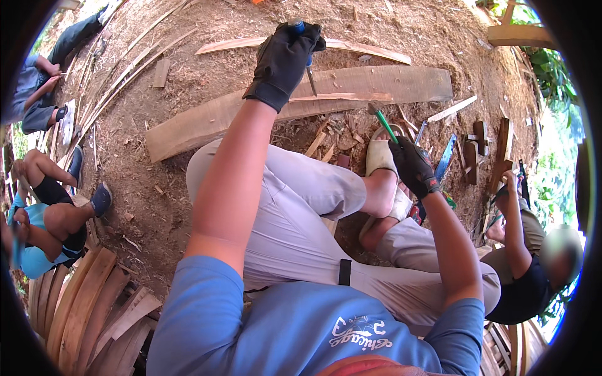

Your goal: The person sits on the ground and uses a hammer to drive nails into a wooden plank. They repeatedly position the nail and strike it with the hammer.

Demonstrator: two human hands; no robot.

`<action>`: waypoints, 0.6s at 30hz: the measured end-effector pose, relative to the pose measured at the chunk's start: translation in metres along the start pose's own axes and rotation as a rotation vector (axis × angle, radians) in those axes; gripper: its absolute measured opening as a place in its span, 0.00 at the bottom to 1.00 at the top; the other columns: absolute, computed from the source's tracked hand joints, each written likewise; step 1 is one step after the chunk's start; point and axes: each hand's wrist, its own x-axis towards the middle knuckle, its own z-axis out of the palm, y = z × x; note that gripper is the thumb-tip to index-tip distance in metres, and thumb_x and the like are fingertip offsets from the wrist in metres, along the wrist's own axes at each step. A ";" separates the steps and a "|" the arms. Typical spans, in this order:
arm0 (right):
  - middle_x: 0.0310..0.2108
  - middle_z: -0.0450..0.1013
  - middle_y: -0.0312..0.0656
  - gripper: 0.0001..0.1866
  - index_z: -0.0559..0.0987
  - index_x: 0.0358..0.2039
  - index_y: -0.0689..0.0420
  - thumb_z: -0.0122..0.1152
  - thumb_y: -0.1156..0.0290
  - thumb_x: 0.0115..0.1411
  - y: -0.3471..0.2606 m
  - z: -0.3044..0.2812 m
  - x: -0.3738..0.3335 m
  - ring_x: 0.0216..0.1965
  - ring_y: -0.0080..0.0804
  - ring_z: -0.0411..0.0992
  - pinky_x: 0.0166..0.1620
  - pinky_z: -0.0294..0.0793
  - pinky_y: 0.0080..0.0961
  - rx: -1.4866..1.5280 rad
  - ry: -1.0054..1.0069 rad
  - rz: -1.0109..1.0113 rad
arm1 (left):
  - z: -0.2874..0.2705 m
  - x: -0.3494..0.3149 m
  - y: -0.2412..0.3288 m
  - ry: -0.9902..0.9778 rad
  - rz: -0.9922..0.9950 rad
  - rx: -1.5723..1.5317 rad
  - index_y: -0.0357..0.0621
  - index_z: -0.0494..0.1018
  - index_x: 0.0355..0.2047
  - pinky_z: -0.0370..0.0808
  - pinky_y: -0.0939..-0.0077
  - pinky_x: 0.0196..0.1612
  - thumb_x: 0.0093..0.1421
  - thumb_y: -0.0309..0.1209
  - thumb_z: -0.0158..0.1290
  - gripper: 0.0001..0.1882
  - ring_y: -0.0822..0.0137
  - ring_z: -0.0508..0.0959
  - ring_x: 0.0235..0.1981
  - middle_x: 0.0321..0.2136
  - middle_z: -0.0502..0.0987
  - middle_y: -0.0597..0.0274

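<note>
My left hand [285,62], in a black glove, is wrapped round a blue-handled tool with a narrow metal blade [311,81]. The blade points down at a long curved wooden plank [351,80] lying on the ground in front of me; whether it touches the wood I cannot tell. My right hand [414,166], also in a dark glove, grips a thin green-handled tool [385,124]. Its dark end is near the plank's lower edge, its exact kind unclear. A pale split strip [357,97] runs along the plank. My legs straddle the near side.
Wood chips [342,135] litter the ground by my foot. A blue saw-like tool [446,156] and brown wooden blocks [471,160] lie right. Curved boards [81,307] are stacked lower left. Two people sit at left; another person [527,257] sits close at right. Long slats [128,75] lie upper left.
</note>
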 end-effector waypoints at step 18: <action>0.37 0.80 0.59 0.25 0.80 0.54 0.58 0.49 0.48 0.76 0.023 0.033 0.028 0.43 0.62 0.79 0.47 0.75 0.52 0.095 -0.056 0.161 | 0.015 -0.008 -0.011 -0.009 0.070 0.085 0.40 0.75 0.47 0.83 0.72 0.40 0.73 0.39 0.58 0.14 0.67 0.87 0.40 0.35 0.85 0.59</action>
